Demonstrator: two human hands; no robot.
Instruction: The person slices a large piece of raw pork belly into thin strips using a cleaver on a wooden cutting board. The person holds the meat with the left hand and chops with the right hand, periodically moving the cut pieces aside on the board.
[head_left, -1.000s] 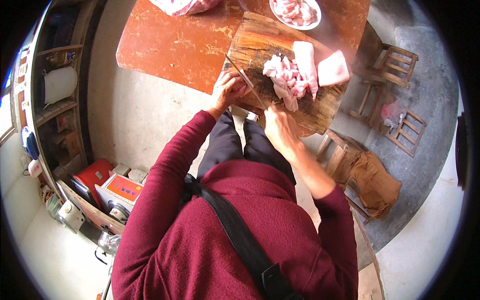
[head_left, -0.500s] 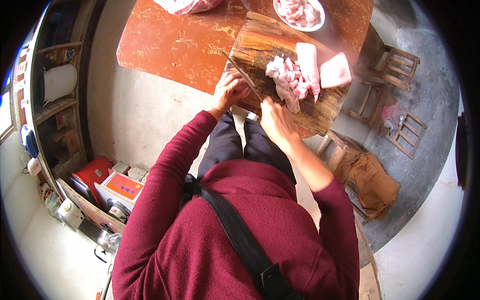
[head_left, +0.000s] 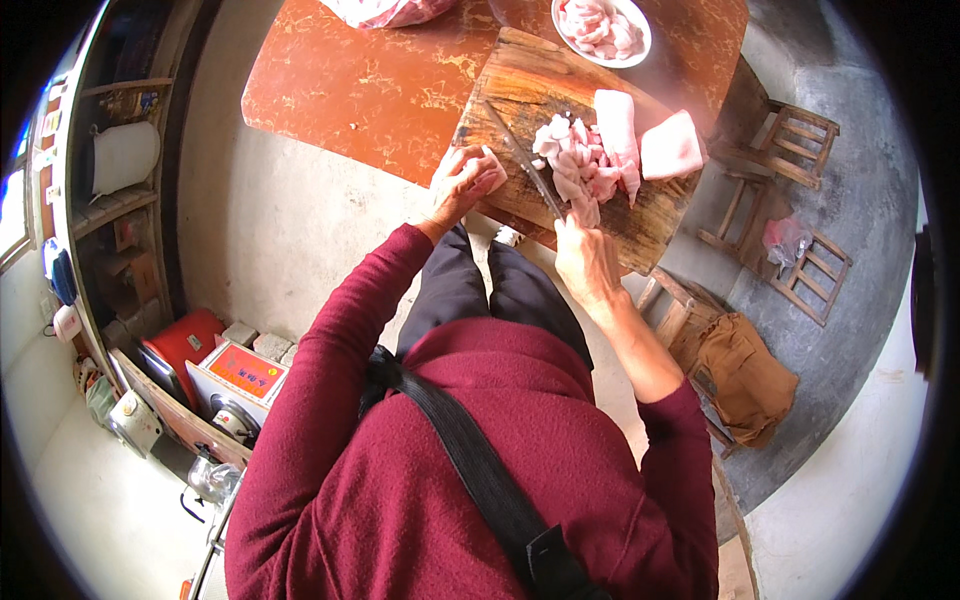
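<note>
My right hand (head_left: 588,262) grips the handle of a knife (head_left: 528,165). Its long blade slants to the far left over the wooden cutting board (head_left: 515,75), beside a heap of cut pale pink meat pieces (head_left: 572,160). At the board's left edge my left hand (head_left: 460,185) is closed on a pale piece of meat (head_left: 492,172), partly hidden by the fingers. Right of the heap lie a thick strip of fatty meat (head_left: 617,125) and a squarish slab (head_left: 673,147).
The board rests on a reddish-brown patterned table (head_left: 350,85). A white bowl (head_left: 646,42) of meat pieces stands beyond the board, and a larger lump of meat (head_left: 390,10) lies at the far left. Wooden stools (head_left: 800,140) and a brown cloth (head_left: 750,375) are at the right.
My right hand has moved right with the knife, taking the blade away from my left hand and close to the cut heap. The left hand stays at the board's edge.
</note>
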